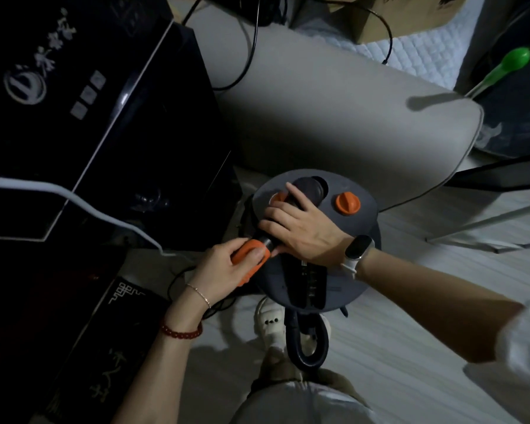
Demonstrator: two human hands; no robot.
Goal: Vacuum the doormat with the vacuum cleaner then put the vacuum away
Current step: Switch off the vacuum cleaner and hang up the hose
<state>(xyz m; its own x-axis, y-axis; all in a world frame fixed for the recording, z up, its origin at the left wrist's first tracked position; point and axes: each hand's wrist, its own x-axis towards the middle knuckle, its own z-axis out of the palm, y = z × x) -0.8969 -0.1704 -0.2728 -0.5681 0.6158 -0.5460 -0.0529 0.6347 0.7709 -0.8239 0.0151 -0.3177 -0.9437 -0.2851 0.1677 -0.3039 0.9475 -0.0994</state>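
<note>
I hold the vacuum cleaner, tight beside a black cabinet.
My left hand fingers curl round the orange nozzle; my right hand grips the dark tube; pale floor lies open rightward.

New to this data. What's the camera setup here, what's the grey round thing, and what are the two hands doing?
There is no robot. One wide-angle camera sits on a person's head and looks down at their own hands.

The grey round thing is the top of a vacuum cleaner standing on a pale floor. It has an orange knob, and a dark hose loops below it.

The left hand grips an orange fitting at the end of a dark tube. The right hand, with a watch on its wrist, is curled round that tube on the lid.

Alongside are a black cabinet and a grey cushion. The person's slipper shows below.
</note>
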